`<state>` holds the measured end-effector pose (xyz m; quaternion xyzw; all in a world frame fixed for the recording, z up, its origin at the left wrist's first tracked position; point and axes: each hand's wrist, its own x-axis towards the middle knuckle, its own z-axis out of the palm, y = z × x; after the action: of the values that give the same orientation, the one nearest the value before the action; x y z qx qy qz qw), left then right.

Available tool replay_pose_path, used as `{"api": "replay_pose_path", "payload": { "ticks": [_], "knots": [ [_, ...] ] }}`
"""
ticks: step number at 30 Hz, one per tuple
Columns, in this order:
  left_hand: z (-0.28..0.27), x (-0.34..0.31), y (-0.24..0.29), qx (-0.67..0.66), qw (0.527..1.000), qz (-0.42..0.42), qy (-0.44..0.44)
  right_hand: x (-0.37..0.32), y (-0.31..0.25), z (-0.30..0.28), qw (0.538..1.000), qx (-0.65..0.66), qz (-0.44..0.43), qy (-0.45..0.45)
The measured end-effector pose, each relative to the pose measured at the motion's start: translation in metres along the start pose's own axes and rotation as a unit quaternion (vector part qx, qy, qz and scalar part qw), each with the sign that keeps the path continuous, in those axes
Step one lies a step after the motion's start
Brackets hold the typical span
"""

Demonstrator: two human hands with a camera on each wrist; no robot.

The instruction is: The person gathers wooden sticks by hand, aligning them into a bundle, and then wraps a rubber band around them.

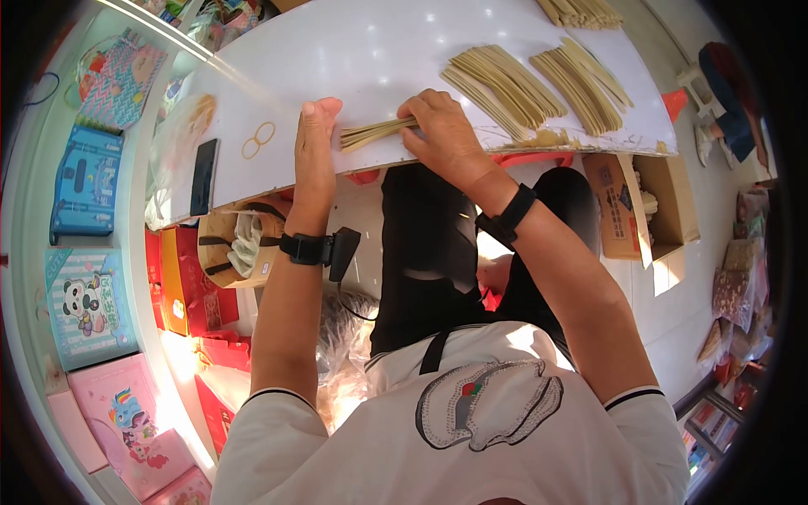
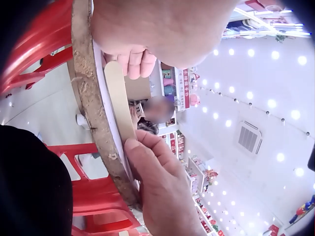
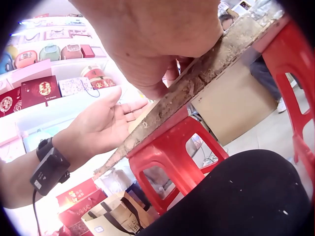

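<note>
A small bundle of flat wooden craft sticks [image 1: 374, 133] lies at the near edge of the white table [image 1: 353, 50]. My right hand [image 1: 442, 135] grips its right end, thumb on the near side and fingers over the far side. At the other end, my left hand [image 1: 316, 151] stands upright with straight fingers, its palm turned to the stick ends. The left wrist view shows the rounded tip of one stick [image 2: 117, 88] close to the left hand's fingers [image 2: 140, 64]. In the right wrist view, the table edge partly hides the left hand [image 3: 106, 123].
Two rubber bands [image 1: 265, 133] and a phone [image 1: 204, 177] lie left on the table. Several piles of sticks [image 1: 505, 88] are spread at the right. Below the table are a cardboard box [image 1: 619, 206], a paper bag [image 1: 223, 244] and red stools [image 3: 167, 157].
</note>
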<state>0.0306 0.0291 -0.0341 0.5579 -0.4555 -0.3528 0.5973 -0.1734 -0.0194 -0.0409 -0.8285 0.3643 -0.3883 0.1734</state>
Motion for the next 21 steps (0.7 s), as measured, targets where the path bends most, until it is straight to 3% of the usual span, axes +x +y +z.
{"api": "replay_pose_path", "payload": {
  "ticks": [6,13,16,21],
  "knots": [
    [0.02,-0.011,0.014,0.25,0.963,0.097,-0.037,0.0,0.001,0.0,1.0,0.006,-0.006,0.018],
    [0.016,-0.009,0.032,0.485,0.813,0.278,-0.162,-0.001,0.004,-0.001,0.999,0.031,-0.018,0.019],
    [0.024,-0.008,0.044,0.513,0.781,0.315,-0.164,-0.001,0.006,-0.004,0.999,0.039,-0.024,0.021],
    [0.032,0.004,0.04,0.479,0.813,0.261,-0.204,-0.001,0.004,-0.011,0.999,0.031,-0.032,0.025]
  ]
}}
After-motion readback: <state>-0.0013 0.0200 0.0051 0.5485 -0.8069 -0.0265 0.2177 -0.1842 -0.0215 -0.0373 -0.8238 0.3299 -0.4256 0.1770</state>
